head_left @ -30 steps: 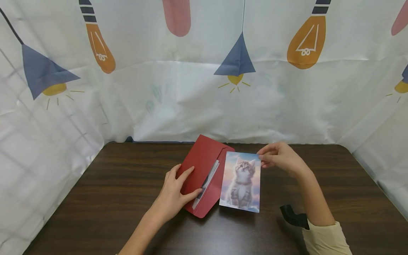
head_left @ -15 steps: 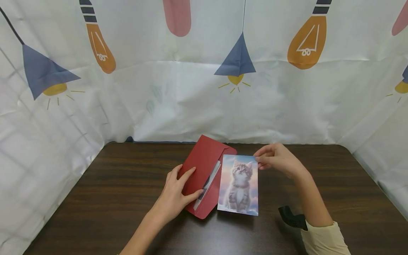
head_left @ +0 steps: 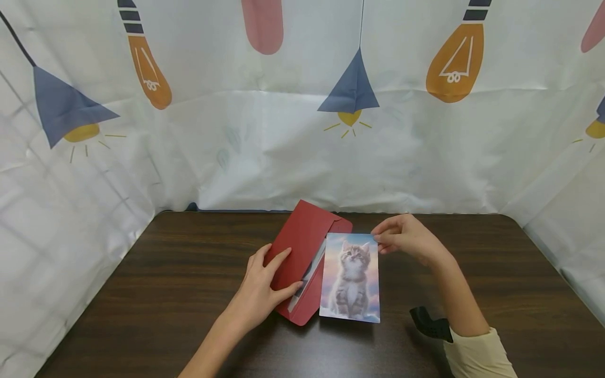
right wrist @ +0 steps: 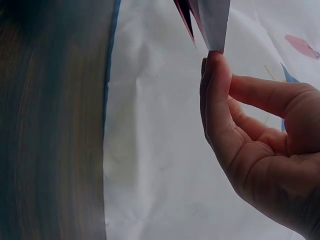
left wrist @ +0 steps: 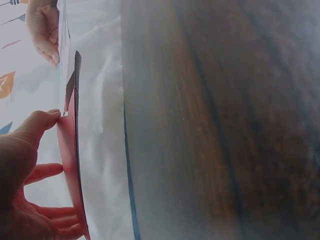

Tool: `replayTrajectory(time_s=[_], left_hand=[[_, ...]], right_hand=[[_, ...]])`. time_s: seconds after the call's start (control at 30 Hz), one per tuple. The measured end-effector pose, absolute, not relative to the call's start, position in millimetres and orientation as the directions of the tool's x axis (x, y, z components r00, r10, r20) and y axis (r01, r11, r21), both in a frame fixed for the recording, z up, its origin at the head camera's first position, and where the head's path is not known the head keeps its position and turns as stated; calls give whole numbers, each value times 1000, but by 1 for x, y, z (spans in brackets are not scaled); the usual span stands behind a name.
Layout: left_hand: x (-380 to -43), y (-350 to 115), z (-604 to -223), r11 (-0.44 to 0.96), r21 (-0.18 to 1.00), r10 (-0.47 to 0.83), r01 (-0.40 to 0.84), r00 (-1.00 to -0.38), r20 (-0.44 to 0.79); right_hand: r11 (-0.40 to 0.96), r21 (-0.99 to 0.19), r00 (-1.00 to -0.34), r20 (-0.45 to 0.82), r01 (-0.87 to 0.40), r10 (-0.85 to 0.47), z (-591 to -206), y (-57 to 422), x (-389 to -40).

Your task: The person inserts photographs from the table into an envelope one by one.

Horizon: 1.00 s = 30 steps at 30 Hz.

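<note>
In the head view a red envelope [head_left: 302,231] slants over the table, its flap side facing right and a pale sheet [head_left: 309,273] showing in its opening. My left hand [head_left: 257,289] grips it from the left, thumb at the opening's edge and fingers along the front. To its right, my right hand [head_left: 406,239] pinches the upper right corner of a kitten picture card [head_left: 351,278]. The card overlaps the envelope's right side and is upright, its picture towards me. The wrist views show envelope and card nearly edge-on, raised off the table.
A dark wooden table [head_left: 189,294] spreads beneath both hands. Behind it hangs a white curtain [head_left: 283,147] printed with lamps and bulbs. A black strap-like piece [head_left: 431,324] juts out beside the right sleeve [head_left: 477,354].
My right hand has moved the card left and slightly down, so that it covers more of the envelope's right side. The left hand and envelope have shifted very slightly right.
</note>
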<state>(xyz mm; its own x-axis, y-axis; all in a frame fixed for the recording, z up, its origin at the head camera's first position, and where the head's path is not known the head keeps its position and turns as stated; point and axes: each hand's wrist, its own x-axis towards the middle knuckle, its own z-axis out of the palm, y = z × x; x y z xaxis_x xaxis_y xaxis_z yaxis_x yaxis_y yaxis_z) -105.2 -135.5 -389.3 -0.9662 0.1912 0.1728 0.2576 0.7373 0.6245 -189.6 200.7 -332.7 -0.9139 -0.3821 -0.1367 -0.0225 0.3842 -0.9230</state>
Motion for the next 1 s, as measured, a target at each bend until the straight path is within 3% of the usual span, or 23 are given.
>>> replayTrajectory(time_s=[1.0], left_hand=[[-103,-131,-389,744,601,207,293,-956,209]], right_hand=[[340,-940,-921,-153,23,-359,-342,182,-190]])
